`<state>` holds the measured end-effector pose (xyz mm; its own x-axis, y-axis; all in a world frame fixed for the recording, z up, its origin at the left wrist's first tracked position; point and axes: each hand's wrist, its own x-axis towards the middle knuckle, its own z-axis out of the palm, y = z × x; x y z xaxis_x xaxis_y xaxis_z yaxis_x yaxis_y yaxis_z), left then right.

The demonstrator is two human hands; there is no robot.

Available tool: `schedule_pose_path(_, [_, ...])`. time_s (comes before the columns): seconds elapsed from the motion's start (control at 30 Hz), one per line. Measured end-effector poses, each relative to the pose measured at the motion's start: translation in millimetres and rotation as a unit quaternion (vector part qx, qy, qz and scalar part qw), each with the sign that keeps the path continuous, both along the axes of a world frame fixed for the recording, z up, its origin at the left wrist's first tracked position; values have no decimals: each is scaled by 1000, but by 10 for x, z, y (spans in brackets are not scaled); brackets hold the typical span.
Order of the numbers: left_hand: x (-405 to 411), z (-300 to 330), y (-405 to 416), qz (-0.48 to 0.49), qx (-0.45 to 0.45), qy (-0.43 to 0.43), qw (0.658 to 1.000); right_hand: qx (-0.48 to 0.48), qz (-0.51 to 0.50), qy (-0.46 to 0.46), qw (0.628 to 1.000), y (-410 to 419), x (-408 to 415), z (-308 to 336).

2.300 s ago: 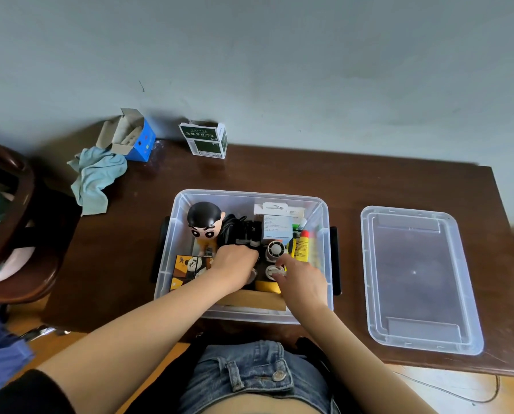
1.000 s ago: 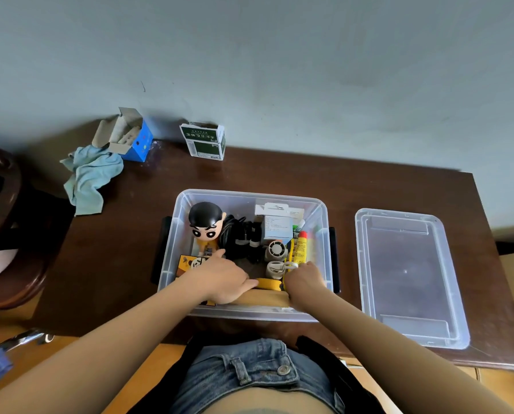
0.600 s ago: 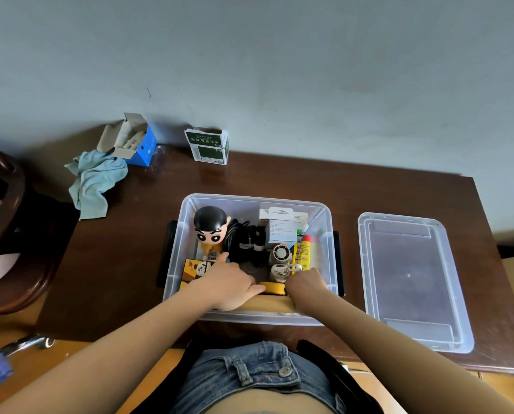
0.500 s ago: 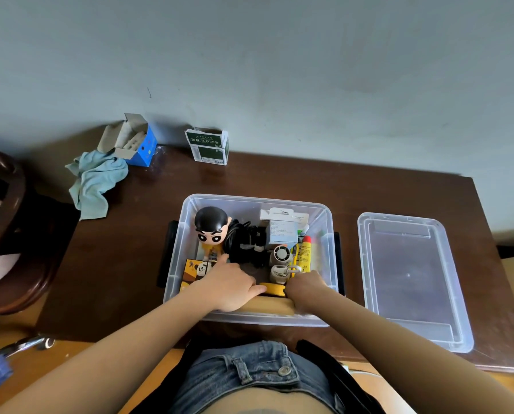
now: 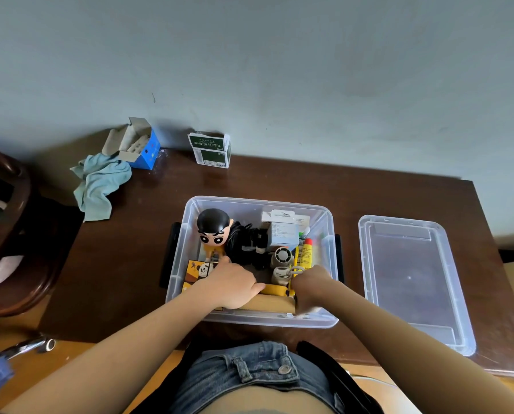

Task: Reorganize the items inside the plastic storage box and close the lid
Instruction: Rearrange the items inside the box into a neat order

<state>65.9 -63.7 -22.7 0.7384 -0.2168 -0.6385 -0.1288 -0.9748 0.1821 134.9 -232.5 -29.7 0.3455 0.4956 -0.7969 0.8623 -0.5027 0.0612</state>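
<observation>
The clear plastic storage box (image 5: 258, 201) stands open at the table's middle. Its clear lid (image 5: 411, 279) lies flat on the table to the right. Inside are a black-haired cartoon figure (image 5: 214, 231), black cables (image 5: 243, 240), a white carton (image 5: 282, 233), a small fan (image 5: 282, 256), a yellow tube with a red cap (image 5: 305, 255) and a panda-print box (image 5: 200, 268). My left hand (image 5: 231, 283) rests flat on the near items, its thumb on a yellow piece (image 5: 275, 289). My right hand (image 5: 311, 283) curls over the right end of a tan cardboard box (image 5: 267, 303) along the near wall.
An opened blue carton (image 5: 142, 144), a light blue cloth (image 5: 100, 180) and a green-and-white carton (image 5: 212, 150) sit at the back left by the wall. A dark wooden chair (image 5: 14, 234) stands left of the table. The table's near edge is at my waist.
Both hands moved from the box's middle to its near side, onto the tan cardboard box. Over the last half second they have stayed almost still.
</observation>
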Motion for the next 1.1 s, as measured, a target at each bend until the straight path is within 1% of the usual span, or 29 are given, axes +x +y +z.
schedule_pose_path(0.2, [-25,-29,-3,-15,22,-24,999,47,4,-2,999,-87,-24,264])
schedule_pose_path(0.27, [-28,-29,-2,-18,22,-22,999,76,-15,4,997,-133,-42,410])
schedule_pose_path(0.33, [-29,-16,-4,-14,9,-18,1000,107,-58,25,992,-190,-23,596])
schedule_pose_path(0.4, [-37,-13,6,-4,-9,-18,1000,154,-133,52,978,-234,71,800])
schedule_pose_path(0.5, [-47,-14,37,-3,-16,-18,1000,244,-223,77,941,-197,271,1047])
schedule_pose_path(0.57, [-51,-23,57,-12,-9,-5,1000,284,-247,109,920,-75,335,1104])
schedule_pose_path(0.63, [-69,-30,66,-17,2,-6,1000,305,-245,126,911,97,337,1062])
schedule_pose_path(0.7, [-123,-41,86,-4,-8,-38,999,305,-234,123,915,281,305,947])
schedule_pose_path(0.8, [-243,-61,119,23,-19,-99,995,278,-215,97,931,522,223,701])
schedule_pose_path(0.97, [-367,-42,158,80,-36,-150,985,232,-127,43,963,776,78,420])
schedule_pose_path(1.03, [-399,-36,183,111,-51,-192,974,211,-105,18,972,828,63,352])
schedule_pose_path(1.1, [-424,-41,230,153,-84,-256,951,195,-95,7,976,857,60,293])
